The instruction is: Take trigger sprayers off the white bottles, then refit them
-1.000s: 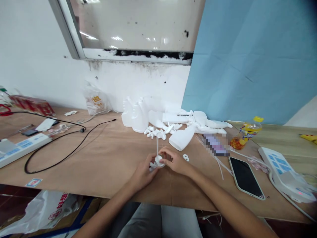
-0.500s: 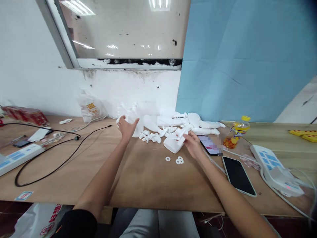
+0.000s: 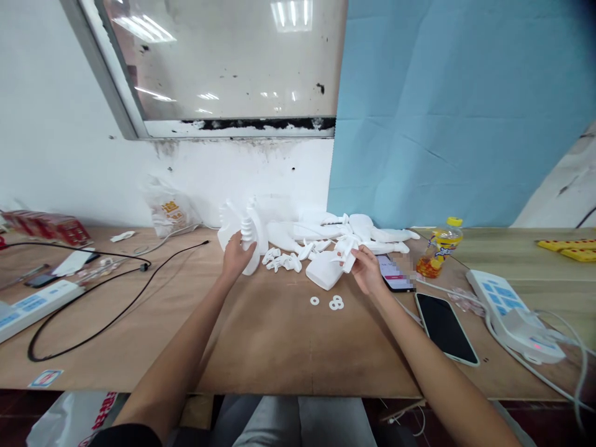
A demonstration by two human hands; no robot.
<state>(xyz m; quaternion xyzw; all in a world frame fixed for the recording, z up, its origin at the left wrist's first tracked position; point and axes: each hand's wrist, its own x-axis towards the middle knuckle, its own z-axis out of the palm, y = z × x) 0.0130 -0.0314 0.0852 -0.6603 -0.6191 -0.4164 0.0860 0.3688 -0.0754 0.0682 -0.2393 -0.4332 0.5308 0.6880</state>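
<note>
My left hand (image 3: 236, 256) has its fingers closed around the edge of a white ridged plastic piece (image 3: 250, 231) at the back of the table. Similar curved, toothed white pieces stand against it. In my right hand (image 3: 367, 270) is a small white plastic part (image 3: 347, 251), pinched between thumb and fingers above a flat white plate (image 3: 323, 272). Between the hands lies a cluster of small white pieces (image 3: 285, 261). Several thin white rings (image 3: 315, 301) rest on the table in front of the plate.
Long white plastic parts (image 3: 384, 236) lie along the wall. To the right are a yellow-capped drink bottle (image 3: 440, 248), a lit phone (image 3: 395, 273), a dark phone (image 3: 446, 326) and a power strip (image 3: 514, 316). A black cable (image 3: 125, 303) loops on the left, near a plastic bag (image 3: 168, 208).
My left hand has gone from spread fingers beside the ridged pieces to closed around one, which now leans nearer. My right hand keeps the small white part, turned slightly.
</note>
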